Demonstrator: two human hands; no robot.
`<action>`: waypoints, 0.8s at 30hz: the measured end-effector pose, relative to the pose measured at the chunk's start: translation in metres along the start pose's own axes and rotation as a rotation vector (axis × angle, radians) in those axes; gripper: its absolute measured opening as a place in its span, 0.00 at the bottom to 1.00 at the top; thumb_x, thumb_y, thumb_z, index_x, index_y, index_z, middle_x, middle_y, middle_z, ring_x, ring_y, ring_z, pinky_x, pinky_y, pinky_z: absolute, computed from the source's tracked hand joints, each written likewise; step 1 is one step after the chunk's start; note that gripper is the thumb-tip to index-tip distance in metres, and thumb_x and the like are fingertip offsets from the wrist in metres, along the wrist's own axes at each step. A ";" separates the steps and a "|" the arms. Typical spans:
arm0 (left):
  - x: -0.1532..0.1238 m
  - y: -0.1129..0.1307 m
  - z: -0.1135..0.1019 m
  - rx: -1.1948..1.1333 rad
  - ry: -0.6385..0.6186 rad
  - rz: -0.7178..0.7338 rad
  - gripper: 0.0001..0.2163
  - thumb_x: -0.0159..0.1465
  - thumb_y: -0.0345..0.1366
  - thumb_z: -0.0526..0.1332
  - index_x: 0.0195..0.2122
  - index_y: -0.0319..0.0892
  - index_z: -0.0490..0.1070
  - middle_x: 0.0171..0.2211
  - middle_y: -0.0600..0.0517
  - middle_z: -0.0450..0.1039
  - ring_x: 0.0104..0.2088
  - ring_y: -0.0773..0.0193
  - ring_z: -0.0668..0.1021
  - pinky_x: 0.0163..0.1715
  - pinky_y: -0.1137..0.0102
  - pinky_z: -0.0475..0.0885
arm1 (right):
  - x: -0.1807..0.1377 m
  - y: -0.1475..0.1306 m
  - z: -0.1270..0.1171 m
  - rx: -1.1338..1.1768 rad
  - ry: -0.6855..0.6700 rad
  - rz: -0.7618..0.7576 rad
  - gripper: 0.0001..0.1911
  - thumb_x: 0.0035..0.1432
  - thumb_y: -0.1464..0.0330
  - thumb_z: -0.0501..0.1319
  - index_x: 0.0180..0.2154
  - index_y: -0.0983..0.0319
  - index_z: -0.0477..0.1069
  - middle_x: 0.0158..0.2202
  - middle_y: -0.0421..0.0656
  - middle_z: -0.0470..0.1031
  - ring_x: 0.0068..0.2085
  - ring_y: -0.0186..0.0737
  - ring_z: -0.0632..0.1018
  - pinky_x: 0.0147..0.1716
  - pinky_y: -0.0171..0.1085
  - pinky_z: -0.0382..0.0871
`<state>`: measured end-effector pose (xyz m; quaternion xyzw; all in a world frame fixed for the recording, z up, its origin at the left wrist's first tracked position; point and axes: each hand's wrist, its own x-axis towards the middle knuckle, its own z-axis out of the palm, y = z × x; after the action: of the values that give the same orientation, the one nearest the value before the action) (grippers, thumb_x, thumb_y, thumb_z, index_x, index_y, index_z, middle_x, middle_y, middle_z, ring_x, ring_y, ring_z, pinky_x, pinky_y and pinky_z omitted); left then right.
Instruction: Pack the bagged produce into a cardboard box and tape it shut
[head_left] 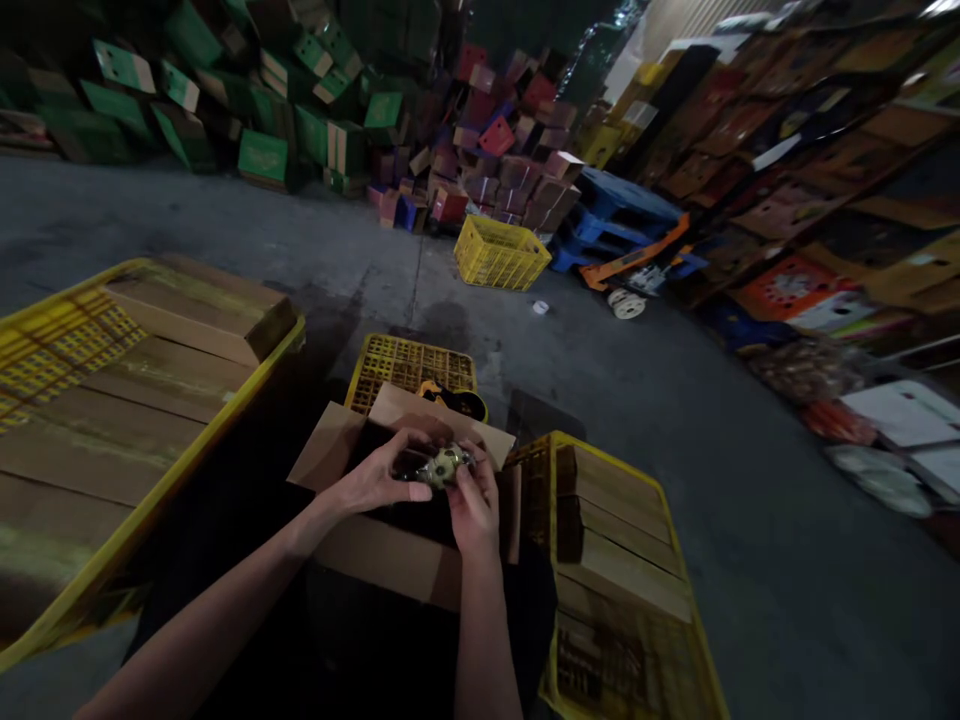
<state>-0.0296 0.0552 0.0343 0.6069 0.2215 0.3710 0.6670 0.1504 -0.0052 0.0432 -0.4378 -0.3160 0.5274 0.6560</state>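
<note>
Held up between both hands, above an open carton [386, 555]: a small spotted object [446, 466], pale with dark patches, shiny along the surface. Too small and dim to identify further. Placed over the mouth of the carton, not seen resting on anything.

Left hand [367, 478]: bent around the left end, thumb below, fingers above. Right hand [478, 505]: closed on the right end, thumb laid across the near face. Gripping with both; cannot tell how firmly.

Step in hand, as judged: handling or inspecting the piece by fingertip, at the carton. Next move, as judged: calls for a secure hold by one hand before any release by the other, plus clearance from the raised flaps. Cannot read the carton's contents; too dark inside.

Just beyond the carton: a yellow crate [412, 362], with an orange-and-black item [457, 400] at the near edge. To the left: a large crate [187, 455] loaded with taped boxes [187, 312]. To the right: another crate [553, 500], bearing closed brown boxes [634, 535].

Farther out, well apart: a lone yellow basket [499, 264] on the floor, blue pallets [611, 212], an orange pallet jack [634, 258], heaped green cartons [264, 156].
</note>
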 end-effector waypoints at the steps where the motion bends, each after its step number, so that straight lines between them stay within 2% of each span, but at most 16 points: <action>1: 0.000 0.000 0.000 0.038 -0.006 0.005 0.32 0.57 0.42 0.75 0.59 0.44 0.63 0.58 0.41 0.69 0.57 0.47 0.75 0.55 0.56 0.70 | 0.001 0.001 0.000 -0.025 0.020 -0.017 0.18 0.55 0.62 0.72 0.48 0.54 0.76 0.47 0.42 0.79 0.46 0.43 0.80 0.43 0.40 0.76; 4: -0.001 0.000 0.000 0.156 -0.010 0.023 0.35 0.55 0.41 0.76 0.60 0.45 0.63 0.59 0.41 0.68 0.56 0.48 0.74 0.56 0.56 0.69 | 0.002 0.004 0.000 -0.083 0.094 -0.059 0.15 0.54 0.63 0.73 0.44 0.54 0.76 0.49 0.41 0.78 0.46 0.41 0.79 0.41 0.37 0.76; 6: -0.001 -0.001 0.000 0.196 0.012 0.028 0.31 0.58 0.42 0.74 0.59 0.44 0.64 0.56 0.43 0.71 0.53 0.51 0.75 0.55 0.58 0.69 | 0.003 0.005 0.000 -0.094 0.103 -0.064 0.14 0.54 0.61 0.73 0.42 0.55 0.76 0.57 0.42 0.75 0.49 0.42 0.79 0.42 0.38 0.76; 8: -0.001 -0.002 -0.001 0.199 0.045 0.015 0.24 0.63 0.44 0.69 0.57 0.43 0.66 0.52 0.45 0.74 0.49 0.54 0.77 0.51 0.61 0.71 | 0.004 0.006 -0.001 -0.083 0.085 -0.049 0.14 0.57 0.59 0.71 0.44 0.55 0.77 0.59 0.43 0.74 0.50 0.44 0.79 0.43 0.40 0.77; 11: 0.000 -0.003 -0.004 0.171 0.118 -0.009 0.21 0.68 0.46 0.63 0.58 0.41 0.69 0.52 0.44 0.76 0.50 0.53 0.78 0.50 0.62 0.73 | 0.005 0.011 -0.005 -0.080 0.124 -0.054 0.18 0.57 0.58 0.70 0.48 0.56 0.78 0.52 0.45 0.80 0.50 0.46 0.80 0.47 0.43 0.76; 13: 0.001 -0.004 -0.007 0.160 0.189 0.001 0.21 0.70 0.47 0.60 0.59 0.41 0.70 0.55 0.43 0.76 0.56 0.50 0.76 0.56 0.60 0.70 | 0.007 0.017 -0.010 -0.110 0.173 -0.078 0.18 0.55 0.59 0.72 0.46 0.58 0.80 0.48 0.45 0.82 0.49 0.46 0.81 0.50 0.45 0.75; 16: 0.004 -0.006 -0.009 0.182 0.290 0.003 0.22 0.71 0.48 0.58 0.59 0.40 0.72 0.59 0.44 0.74 0.62 0.50 0.72 0.64 0.58 0.63 | 0.010 0.025 -0.018 -0.223 0.208 -0.112 0.16 0.55 0.59 0.72 0.44 0.59 0.82 0.44 0.46 0.83 0.44 0.46 0.81 0.47 0.44 0.75; 20: 0.006 -0.006 -0.009 0.176 0.305 -0.050 0.23 0.71 0.51 0.56 0.57 0.40 0.75 0.57 0.45 0.77 0.61 0.51 0.74 0.64 0.59 0.64 | 0.010 0.028 -0.022 -0.337 0.229 -0.158 0.15 0.56 0.58 0.70 0.42 0.61 0.81 0.38 0.45 0.82 0.37 0.42 0.80 0.39 0.40 0.74; 24: 0.005 -0.003 -0.007 0.165 0.313 -0.076 0.24 0.70 0.52 0.56 0.55 0.39 0.77 0.54 0.46 0.79 0.59 0.50 0.76 0.62 0.60 0.66 | 0.009 0.025 -0.021 -0.361 0.224 -0.193 0.14 0.57 0.57 0.69 0.39 0.61 0.80 0.38 0.44 0.81 0.37 0.42 0.79 0.37 0.39 0.73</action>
<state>-0.0315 0.0636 0.0310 0.5856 0.3749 0.4160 0.5860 0.1609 0.0001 0.0110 -0.5717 -0.3708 0.3452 0.6454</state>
